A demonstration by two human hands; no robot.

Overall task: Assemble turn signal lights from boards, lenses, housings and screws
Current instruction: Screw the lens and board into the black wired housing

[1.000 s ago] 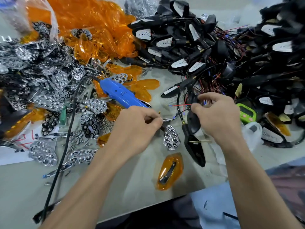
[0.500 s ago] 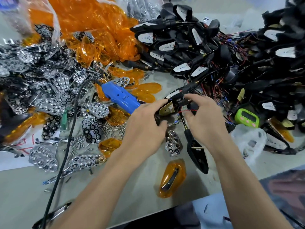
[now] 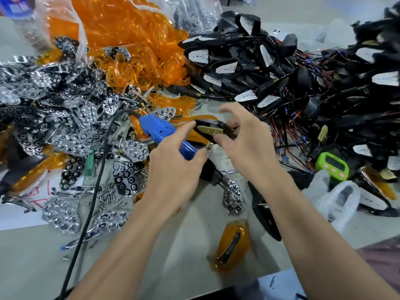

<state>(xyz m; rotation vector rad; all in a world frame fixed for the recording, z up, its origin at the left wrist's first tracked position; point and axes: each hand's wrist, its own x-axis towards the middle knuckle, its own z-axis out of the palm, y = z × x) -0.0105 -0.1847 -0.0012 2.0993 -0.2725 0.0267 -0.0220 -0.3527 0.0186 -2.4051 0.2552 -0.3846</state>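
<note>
A black housing (image 3: 226, 129) with a beige board (image 3: 208, 130) in it is held above the table between both hands. My left hand (image 3: 173, 169) pinches its left tip with index finger and thumb. My right hand (image 3: 246, 146) grips its right side, thumb on the board's edge, index finger lifted and blurred. Below lie a chrome reflector (image 3: 234, 197), an orange lens (image 3: 231, 245) and another black housing (image 3: 266, 213). Loose screws (image 3: 110, 197) are scattered at the left.
A blue electric screwdriver (image 3: 160, 131) with a black cable (image 3: 95, 180) lies behind my left hand. Piles surround the work spot: chrome reflectors (image 3: 54, 118) left, orange lenses (image 3: 129, 40) at the back, wired housings (image 3: 270, 72) right. A green timer (image 3: 332, 166) and a plastic bag (image 3: 337, 198) sit right.
Both hands moved up and away from me with the housing. It now lies level with the board facing up, and my left hand has shifted to its left tip.
</note>
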